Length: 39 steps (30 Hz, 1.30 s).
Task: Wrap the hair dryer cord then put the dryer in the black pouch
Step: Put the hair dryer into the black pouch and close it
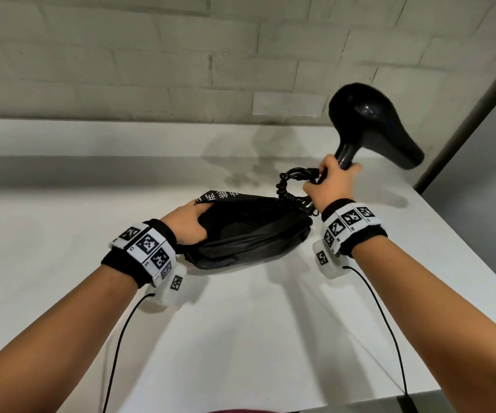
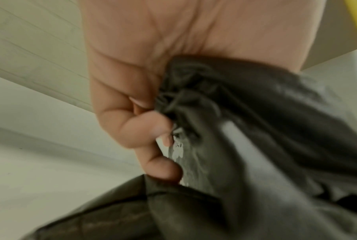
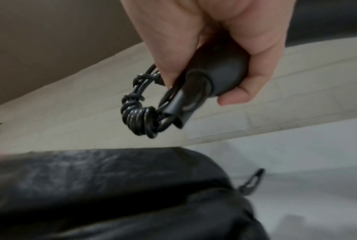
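Observation:
My right hand (image 1: 328,181) grips the handle of the black hair dryer (image 1: 369,123), holding it up above the table with the nozzle pointing right. The coiled black cord (image 1: 288,186) is bundled in a loop at the handle's end, held under the same fingers (image 3: 173,48); the cord (image 3: 138,112) hangs just above the pouch. The black pouch (image 1: 249,234) lies on the white table, its mouth gaping toward me. My left hand (image 1: 190,225) pinches the pouch's left rim, thumb inside; the left wrist view shows fingers (image 2: 145,129) curled on gathered black fabric (image 2: 235,129).
The white table (image 1: 62,263) runs to a pale brick wall (image 1: 151,70) behind. Its right edge (image 1: 464,251) drops off near my right forearm. A dark vertical post (image 1: 473,114) stands at the right. A pouch drawstring end (image 3: 251,181) lies on the table.

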Available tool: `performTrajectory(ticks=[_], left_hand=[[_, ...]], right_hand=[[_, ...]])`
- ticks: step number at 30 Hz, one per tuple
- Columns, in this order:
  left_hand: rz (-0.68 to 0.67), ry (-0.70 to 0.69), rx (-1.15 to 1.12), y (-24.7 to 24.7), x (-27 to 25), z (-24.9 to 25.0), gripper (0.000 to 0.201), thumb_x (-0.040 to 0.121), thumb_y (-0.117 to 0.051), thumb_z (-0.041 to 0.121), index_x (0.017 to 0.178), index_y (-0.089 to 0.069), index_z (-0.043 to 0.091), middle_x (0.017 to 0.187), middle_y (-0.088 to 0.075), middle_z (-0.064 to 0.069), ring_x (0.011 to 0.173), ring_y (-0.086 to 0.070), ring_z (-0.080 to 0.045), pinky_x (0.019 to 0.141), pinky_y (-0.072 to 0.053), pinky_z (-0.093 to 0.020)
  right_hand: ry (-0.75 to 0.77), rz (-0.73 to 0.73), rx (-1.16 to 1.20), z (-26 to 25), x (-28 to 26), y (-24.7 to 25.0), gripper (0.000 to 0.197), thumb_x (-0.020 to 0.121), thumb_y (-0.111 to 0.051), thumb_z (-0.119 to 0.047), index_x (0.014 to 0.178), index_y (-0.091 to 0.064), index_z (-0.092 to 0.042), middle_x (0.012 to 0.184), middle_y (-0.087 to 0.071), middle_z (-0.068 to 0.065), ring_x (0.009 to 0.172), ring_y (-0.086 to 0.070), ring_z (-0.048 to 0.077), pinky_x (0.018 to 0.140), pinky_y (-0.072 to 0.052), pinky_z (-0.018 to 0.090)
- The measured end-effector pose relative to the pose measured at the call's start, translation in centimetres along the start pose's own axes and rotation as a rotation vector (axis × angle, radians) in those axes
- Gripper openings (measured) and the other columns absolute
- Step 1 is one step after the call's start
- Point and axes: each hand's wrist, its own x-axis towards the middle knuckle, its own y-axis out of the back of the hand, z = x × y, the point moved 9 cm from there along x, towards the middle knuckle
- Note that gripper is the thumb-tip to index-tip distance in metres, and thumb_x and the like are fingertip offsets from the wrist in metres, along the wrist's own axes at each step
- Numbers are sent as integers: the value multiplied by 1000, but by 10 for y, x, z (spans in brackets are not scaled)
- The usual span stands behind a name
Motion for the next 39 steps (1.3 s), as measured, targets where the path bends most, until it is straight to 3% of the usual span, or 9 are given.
performTrajectory(ticks=[9,13,18,21,27,32,35,37,39], left_hand=[[-124,24,-52,-11,2,16,77,78,-51,1,145,-26,28,143,-37,-2,121,-47,-24,95,-43,-26],[-152,62,-279,-12,4,18,69,79,-46,-3,139,-36,29,113,-55,-9,93,-57,-26,83,-52,-41],[-118,72,-614,-1,3,23,49,71,-43,-1,110,-48,27,80,-54,-4,44,-55,-7,41,-40,-14],[-119,79,-787,4,4,19,43,56,-40,3,92,-56,17,72,-49,-5,39,-51,-8,36,-36,-9],[-14,18,-843,30,12,10,47,43,-35,2,83,-57,11,70,-53,-7,39,-55,-7,37,-41,-11],[-19,-52,-761,41,9,17,46,45,-41,3,84,-60,18,68,-59,-4,56,-56,-15,41,-44,-12],[-44,-76,-727,37,3,22,44,42,-63,24,85,-60,22,68,-63,3,57,-62,-9,46,-48,-16],[-42,-101,-670,31,2,26,59,38,-75,36,93,-61,24,82,-67,6,75,-65,-12,67,-53,-22],[13,-120,-610,29,2,28,59,49,-84,28,102,-61,20,89,-66,7,87,-63,-14,81,-49,-22]], right_hand=[[252,-187,-92,-34,-32,-57,28,68,-64,6,84,-48,-11,118,-27,14,79,-47,25,93,-44,25],[335,-337,-254,-26,-49,-78,32,71,-62,4,91,-46,-15,128,-23,16,96,-51,34,96,-47,34],[445,-491,-479,-19,-72,-83,48,70,-63,2,109,-46,-21,138,-18,18,112,-44,40,87,-51,41],[504,-525,-584,-22,-79,-79,51,73,-60,1,118,-47,-20,142,-18,18,118,-39,37,87,-47,36],[616,-565,-681,-22,-82,-79,49,74,-56,1,116,-47,-22,140,-20,21,120,-34,40,91,-48,43],[707,-607,-926,-26,-94,-82,40,57,-76,-5,92,-63,-20,117,-51,29,79,-57,42,58,-52,41],[773,-558,-997,-29,-93,-81,46,45,-83,-11,85,-67,-25,109,-59,25,69,-59,38,47,-51,35],[788,-587,-1031,-35,-98,-83,46,60,-77,-13,101,-62,-29,125,-48,25,88,-56,41,48,-46,32],[731,-654,-1043,-25,-99,-87,45,84,-54,-10,124,-44,-29,143,-19,21,116,-36,42,57,-41,35]])
